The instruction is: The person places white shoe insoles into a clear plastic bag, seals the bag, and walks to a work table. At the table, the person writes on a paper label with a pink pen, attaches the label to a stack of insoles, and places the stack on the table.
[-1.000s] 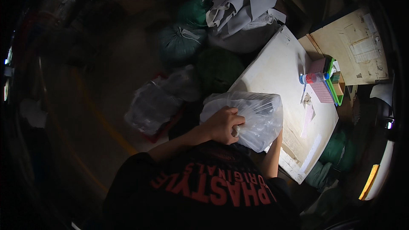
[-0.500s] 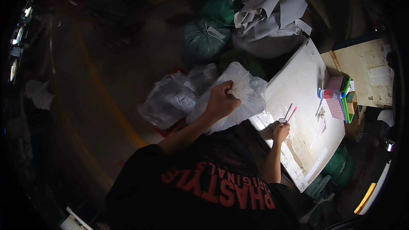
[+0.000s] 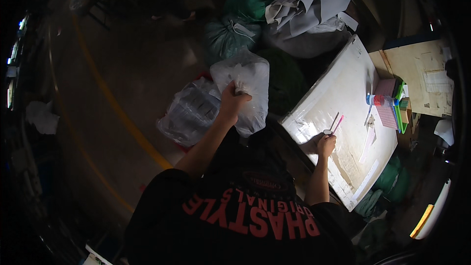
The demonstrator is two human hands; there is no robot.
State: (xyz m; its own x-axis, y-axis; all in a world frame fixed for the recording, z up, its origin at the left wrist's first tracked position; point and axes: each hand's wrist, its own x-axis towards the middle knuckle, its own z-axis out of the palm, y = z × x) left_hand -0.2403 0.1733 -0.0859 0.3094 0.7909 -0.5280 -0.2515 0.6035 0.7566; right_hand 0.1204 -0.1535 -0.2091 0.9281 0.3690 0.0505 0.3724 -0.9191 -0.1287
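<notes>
Got a clear plastic bag [image 3: 257, 88] just left of the counter [image 3: 338, 93], grasped by its bunched neck in the fingers of the left hand [image 3: 234, 100]. Squeeze that bunch snugly and avoid snagging the bag on the counter's edge. Can't tell if gripping or merely touching the pink stick [image 3: 339, 123] over the counter with the right hand [image 3: 326, 144]. Also seeing a bagged bundle [image 3: 194, 113] farther left of the counter.

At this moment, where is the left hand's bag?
In the head view, the left hand grips the bag near the centre, between the plastic bundle at left and the white table at right.
</notes>
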